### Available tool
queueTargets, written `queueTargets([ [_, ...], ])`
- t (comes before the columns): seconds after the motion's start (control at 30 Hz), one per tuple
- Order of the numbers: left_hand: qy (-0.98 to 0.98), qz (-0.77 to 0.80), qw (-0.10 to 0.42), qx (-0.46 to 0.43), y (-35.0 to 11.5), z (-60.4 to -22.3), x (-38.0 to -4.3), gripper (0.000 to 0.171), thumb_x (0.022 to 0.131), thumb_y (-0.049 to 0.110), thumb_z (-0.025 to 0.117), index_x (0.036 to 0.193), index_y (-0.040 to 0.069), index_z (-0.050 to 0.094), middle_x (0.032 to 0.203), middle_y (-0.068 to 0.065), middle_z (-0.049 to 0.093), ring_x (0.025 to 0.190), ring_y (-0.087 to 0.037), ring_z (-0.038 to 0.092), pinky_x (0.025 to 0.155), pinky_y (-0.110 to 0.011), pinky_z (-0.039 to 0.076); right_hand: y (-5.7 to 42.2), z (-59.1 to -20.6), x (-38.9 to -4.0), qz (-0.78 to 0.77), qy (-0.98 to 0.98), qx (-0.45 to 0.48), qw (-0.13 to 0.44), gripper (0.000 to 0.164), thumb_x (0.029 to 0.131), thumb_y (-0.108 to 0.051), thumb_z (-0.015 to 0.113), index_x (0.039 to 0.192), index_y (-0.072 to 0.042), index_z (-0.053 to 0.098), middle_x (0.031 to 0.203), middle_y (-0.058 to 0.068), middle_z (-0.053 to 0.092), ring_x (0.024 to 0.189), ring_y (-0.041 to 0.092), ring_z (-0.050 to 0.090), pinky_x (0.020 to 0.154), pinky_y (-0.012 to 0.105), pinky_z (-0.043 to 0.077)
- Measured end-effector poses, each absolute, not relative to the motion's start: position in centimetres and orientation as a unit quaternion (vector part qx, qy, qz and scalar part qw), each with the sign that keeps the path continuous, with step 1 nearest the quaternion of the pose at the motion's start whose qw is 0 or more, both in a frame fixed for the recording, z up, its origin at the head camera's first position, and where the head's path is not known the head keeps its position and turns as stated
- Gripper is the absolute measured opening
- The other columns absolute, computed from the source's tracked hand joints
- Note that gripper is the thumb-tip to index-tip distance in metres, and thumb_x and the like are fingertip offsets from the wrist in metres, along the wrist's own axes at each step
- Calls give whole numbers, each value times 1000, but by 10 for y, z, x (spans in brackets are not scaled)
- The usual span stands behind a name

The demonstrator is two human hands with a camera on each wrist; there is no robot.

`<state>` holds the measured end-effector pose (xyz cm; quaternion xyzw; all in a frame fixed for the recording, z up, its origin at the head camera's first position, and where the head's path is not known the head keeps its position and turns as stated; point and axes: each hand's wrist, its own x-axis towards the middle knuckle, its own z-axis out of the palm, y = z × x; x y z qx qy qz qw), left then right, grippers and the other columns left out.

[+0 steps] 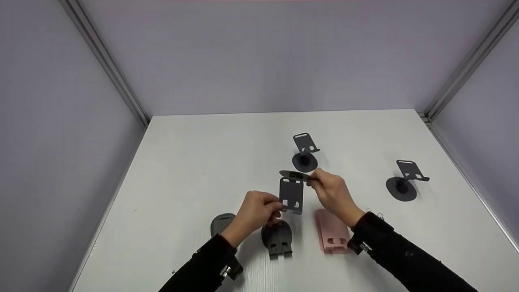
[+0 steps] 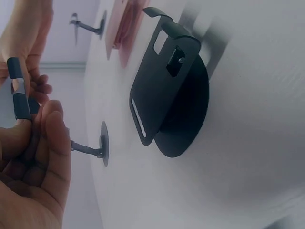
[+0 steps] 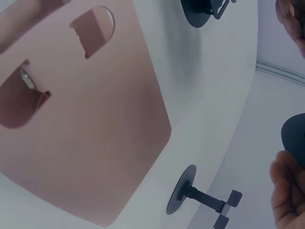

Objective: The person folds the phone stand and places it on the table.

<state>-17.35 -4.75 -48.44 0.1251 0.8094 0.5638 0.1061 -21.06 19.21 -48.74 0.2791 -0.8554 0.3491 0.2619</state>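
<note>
We see left hand (image 1: pixel 254 210) and right hand (image 1: pixel 333 195) fingers pinching the dark stand (image 1: pixel 291 189) above the bench (image 1: pixel 182 170), pink stand (image 1: pixel 332 228) at its 4 o'clock, folded black stand (image 1: pixel 277 235) near 6.

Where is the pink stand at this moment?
In the head view, the pink stand lies low and right of centre, between the folded black stand and the right sleeve.

Held stand (image 3: pixel 293 135) cut off in right wrist view; grey stand (image 1: pixel 221 221) partly hidden behind left arm (image 1: pixel 209 263).
</note>
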Motion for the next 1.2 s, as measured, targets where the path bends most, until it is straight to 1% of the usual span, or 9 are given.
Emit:
queueTargets([
  [0.07,807,568,95,129,-48,-486,-173,13,95,1,70,86,0,79,70,-8,73,56,-18,68,56,-42,60,191,-486,-210,361,-859,271,244,18,87,7,73,82,-6,62,69,0,67,58,5,47,52,22,39],
  [0.13,805,572,85,132,-48,-487,-173,11,94,0,70,87,-1,79,72,-10,74,58,-20,70,57,-42,61,190,-485,-209,376,-861,262,222,18,88,7,72,82,-6,62,70,0,69,58,6,50,51,21,40],
  [0.33,807,572,73,125,-49,-488,-174,11,95,1,69,92,0,80,77,-12,75,61,-21,70,55,-29,59,188,-482,-204,449,-857,221,125,17,93,2,69,81,-8,62,74,4,74,65,18,66,55,20,43],
  [0.4,805,576,73,123,-49,-489,-174,11,95,1,69,93,0,80,78,-15,75,60,-21,70,54,-27,58,188,-481,-202,471,-852,208,95,16,95,1,68,82,-7,63,75,5,74,67,22,67,57,20,45],
  [0.53,806,575,69,125,-48,-490,-175,10,95,3,70,93,2,80,81,-15,76,58,-20,68,53,-27,57,187,-480,-200,504,-841,189,49,12,96,-1,66,85,-4,64,76,8,74,69,23,68,60,21,47],
  [0.7,807,574,61,124,-47,-491,-175,10,94,3,71,91,2,80,77,-9,76,55,-17,66,52,-25,56,184,-480,-198,538,-824,174,19,9,97,-2,66,88,-1,64,79,13,74,70,28,68,62,22,48],
  [0.8,809,571,53,126,-46,-491,-175,10,94,4,72,89,2,80,75,-10,76,53,-13,63,51,-24,54,182,-480,-198,550,-818,166,7,9,97,-3,66,89,0,63,80,15,73,71,29,67,62,24,49],
  [1.1,814,562,41,138,-46,-492,-176,12,95,5,71,87,5,80,72,-7,75,51,-10,62,50,-24,54,179,-480,-195,577,-804,141,-29,13,98,-6,66,88,1,62,79,13,70,71,20,66,66,28,53],
  [1.2,818,555,35,147,-48,-493,-177,12,95,5,71,88,4,80,72,-5,75,52,-11,62,50,-24,54,178,-479,-193,589,-796,128,-49,13,98,-6,65,89,1,61,79,14,70,72,21,66,68,31,54],
])
